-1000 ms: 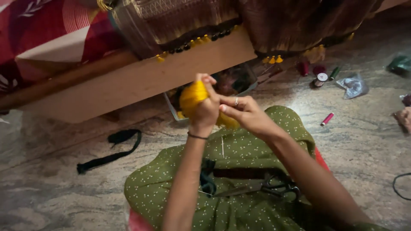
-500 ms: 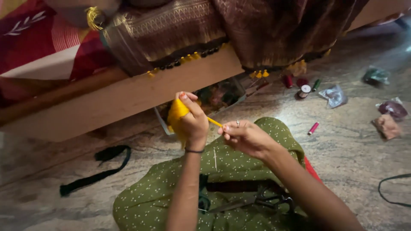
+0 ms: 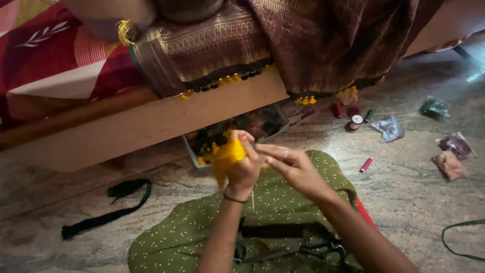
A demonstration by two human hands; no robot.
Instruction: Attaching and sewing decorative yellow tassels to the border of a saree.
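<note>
The left hand (image 3: 243,169) is closed in a fist around a bundle of yellow thread (image 3: 225,157), which spills out past the knuckles. The right hand (image 3: 289,167) meets it from the right, fingers (image 3: 270,150) loosely extended, tips pinched at the bundle's edge. Beyond the fingers hangs a brown sari (image 3: 283,45) with tassels over a wooden bed frame (image 3: 151,121); under them lies green dotted cloth (image 3: 283,202). Left sits a black strap (image 3: 106,207), near the wrists scissors (image 3: 323,248), and to the right a pink spool (image 3: 366,165).

Left hand (image 3: 242,169): raised before the chest — fingers curled into a closed grip.
Right hand (image 3: 293,167): beside it, fingertips pinched — forearm angled up.
</note>
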